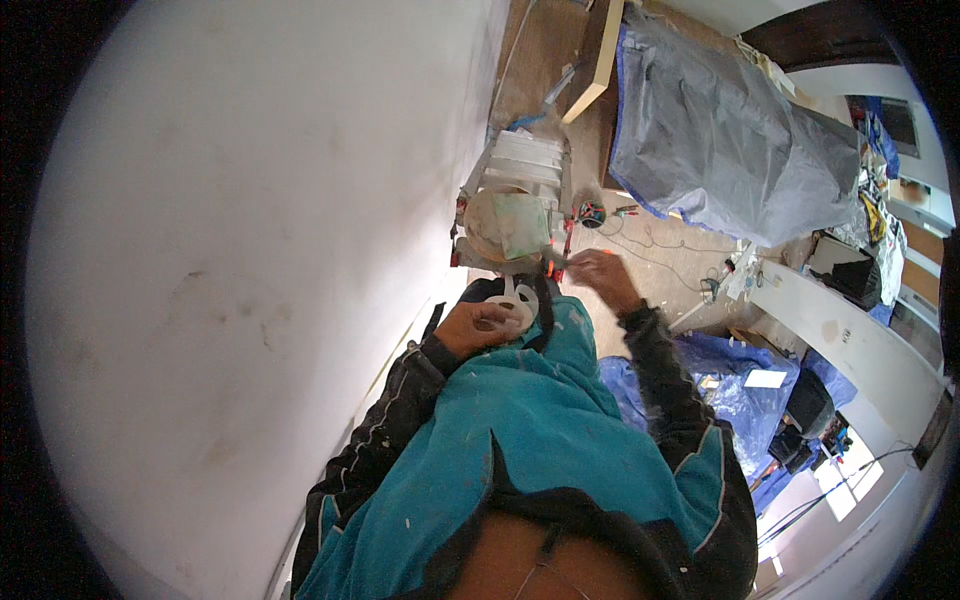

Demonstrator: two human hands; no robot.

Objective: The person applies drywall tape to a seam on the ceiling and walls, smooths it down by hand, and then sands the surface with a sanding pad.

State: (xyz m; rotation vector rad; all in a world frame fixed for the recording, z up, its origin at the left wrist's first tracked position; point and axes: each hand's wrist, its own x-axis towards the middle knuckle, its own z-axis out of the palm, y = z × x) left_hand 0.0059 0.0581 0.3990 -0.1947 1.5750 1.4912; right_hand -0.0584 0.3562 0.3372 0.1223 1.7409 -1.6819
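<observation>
Fingers of L hand curl round a white tape roll, gripping it at its near L side, right in front of the body at waist level; short pale strip stands up from the roll's far edge. R hand is up & a bit farther out, to the R of the roll & apart from it, fingers bent w/ tips pointing L twd a thin greyish item; blurred there, so can't tell if they grip it or not. Both arms in dark sleeves, teal jacket btw them. Just beyond the hands: a beige round top w/ a pale green square piece lying on its R part, & past that a light grey stepladder, red bits at the sides. R of it on the brown floor, a small round container w/ dark & reddish stuff in it, thin cable nearby. Farther out, upper R, a big grey plastic sheet w/ blue edging, pale-edged board by its L end. Lower R, crumpled blue sheeting w/ a white rectangle on it. Whole L side = white wall, faint dark smudges on it
</observation>
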